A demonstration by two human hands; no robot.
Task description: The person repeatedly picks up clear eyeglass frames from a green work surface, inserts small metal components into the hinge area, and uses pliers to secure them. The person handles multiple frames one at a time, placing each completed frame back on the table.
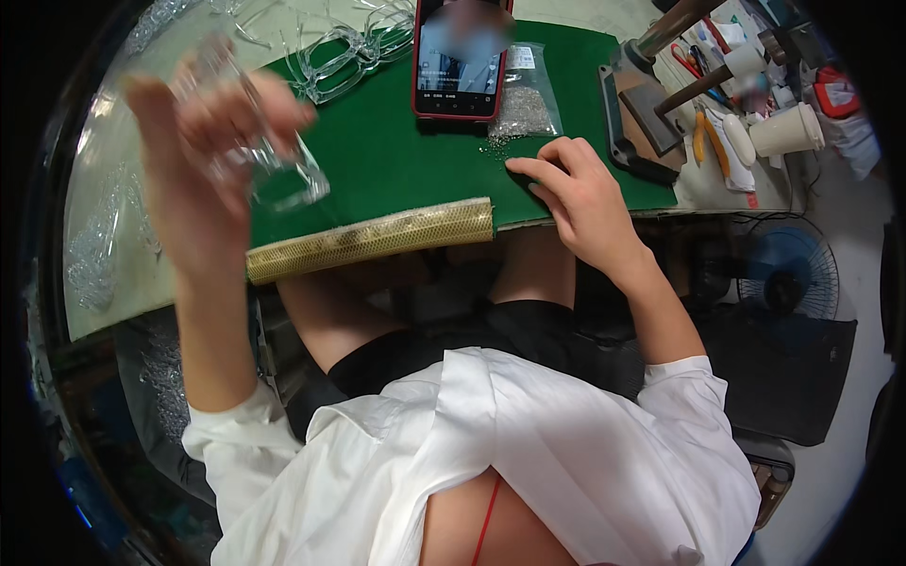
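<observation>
My left hand (203,123), smeared by motion, is raised over the left part of the green mat (377,170). Its fingers are closed round a clear plastic eyeglass frame (307,184), which hangs partly blurred below them. My right hand (578,193) rests at the mat's front edge, index finger stretched out and thumb apart from it. That fingertip is close beside a small scatter of tiny silvery metal parts (493,148). Just behind them lies a clear zip bag (524,108) filled with similar parts. Several more clear frames (354,52) are heaped at the back left.
A phone in a red case (458,90) stands at the back middle. A hand press (651,123) sits on the right, beside pliers (714,141) and a white cup (788,130). A gold perforated strip (377,243) runs along the front edge. A fan (788,274) is lower right.
</observation>
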